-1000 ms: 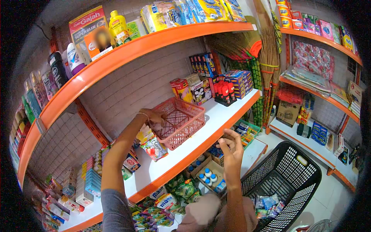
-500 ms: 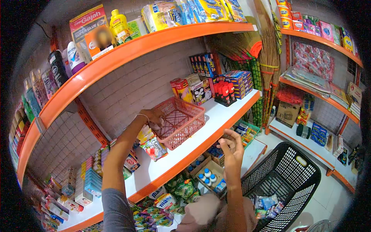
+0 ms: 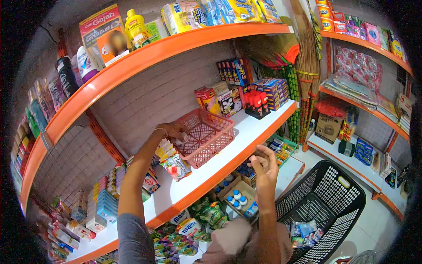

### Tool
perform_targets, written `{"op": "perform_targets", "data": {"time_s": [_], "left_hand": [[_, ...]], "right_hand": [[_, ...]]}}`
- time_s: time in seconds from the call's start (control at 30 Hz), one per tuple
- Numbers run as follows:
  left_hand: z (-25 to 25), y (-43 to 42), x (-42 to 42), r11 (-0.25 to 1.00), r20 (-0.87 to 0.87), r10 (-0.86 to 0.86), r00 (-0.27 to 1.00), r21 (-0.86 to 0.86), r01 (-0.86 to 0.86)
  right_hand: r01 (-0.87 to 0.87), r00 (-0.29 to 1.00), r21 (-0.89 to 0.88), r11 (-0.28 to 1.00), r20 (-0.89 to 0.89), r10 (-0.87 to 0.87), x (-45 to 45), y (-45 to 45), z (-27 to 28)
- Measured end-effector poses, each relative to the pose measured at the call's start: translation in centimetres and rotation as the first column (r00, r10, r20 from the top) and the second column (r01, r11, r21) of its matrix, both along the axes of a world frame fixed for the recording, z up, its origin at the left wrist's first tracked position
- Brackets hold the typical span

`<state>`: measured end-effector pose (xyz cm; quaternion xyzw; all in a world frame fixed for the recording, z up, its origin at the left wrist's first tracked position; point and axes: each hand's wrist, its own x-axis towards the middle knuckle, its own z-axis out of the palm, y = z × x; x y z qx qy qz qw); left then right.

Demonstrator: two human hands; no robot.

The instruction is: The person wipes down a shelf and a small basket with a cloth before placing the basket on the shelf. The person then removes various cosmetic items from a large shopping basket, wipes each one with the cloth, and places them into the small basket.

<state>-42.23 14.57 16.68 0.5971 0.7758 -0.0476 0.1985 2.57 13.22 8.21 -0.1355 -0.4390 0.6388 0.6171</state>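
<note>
A pink plastic basket (image 3: 205, 137) stands on the white middle shelf (image 3: 211, 169). My left hand (image 3: 172, 132) is at the basket's left rim, its fingers curled over the edge; the thumb side and anything under the fingers are hard to make out. Colourful sachets, one a Harmony pack (image 3: 176, 166), lean on the shelf just below that hand, beside the basket. My right hand (image 3: 265, 165) hangs in front of the shelf's orange edge with its fingers loosely bent and apart, holding nothing.
Boxes (image 3: 228, 102) and red-capped items (image 3: 256, 103) stand right of the basket. Below right, a black crate (image 3: 327, 193) holds small packets (image 3: 305, 232). Brooms (image 3: 307, 66) stand behind the shelf end. An orange-edged upper shelf (image 3: 145, 49) runs overhead.
The view has shifted very slightly. Both hands and the basket keep nearly the same places.
</note>
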Motion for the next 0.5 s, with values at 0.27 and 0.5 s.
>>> {"op": "perform_targets", "data": {"time_s": [0.27, 0.5], "left_hand": [[-1.8, 0.9, -2.4, 0.986, -0.169, -0.131, 0.977, 0.081, 0.146], [3.7, -0.5, 5.5, 0.998, -0.315, -0.055, 0.947, -0.02, 0.051]], "right_hand": [[0.003, 1.0, -0.011, 1.0, -0.03, -0.003, 0.2, 0.2, -0.2], [0.049, 0.998, -0.008, 0.999, -0.048, -0.049, 0.6, 0.6, -0.2]]}}
